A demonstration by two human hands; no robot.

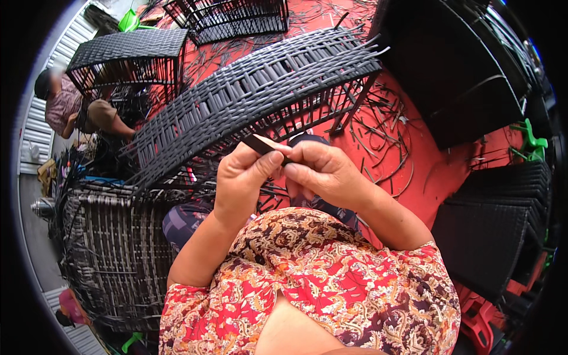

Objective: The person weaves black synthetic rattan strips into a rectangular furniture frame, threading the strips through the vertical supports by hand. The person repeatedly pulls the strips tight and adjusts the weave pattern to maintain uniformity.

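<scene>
My left hand (242, 174) and my right hand (322, 171) meet in front of my chest, both pinching a flat dark rattan strip (260, 144) between thumbs and fingers. The strip's free end pokes up and left from my left thumb. Just beyond my hands stands a metal frame partly covered with black woven rattan (260, 89), its loose strip ends sticking out at the right edge. My floral-patterned sleeves and chest fill the lower middle.
A grey-brown woven piece (112, 248) lies at my lower left. Black woven furniture (467, 77) stands at the right and lower right. Cut strips litter the red floor (384, 142). A seated person (71, 109) works at far left beside another woven frame (130, 53).
</scene>
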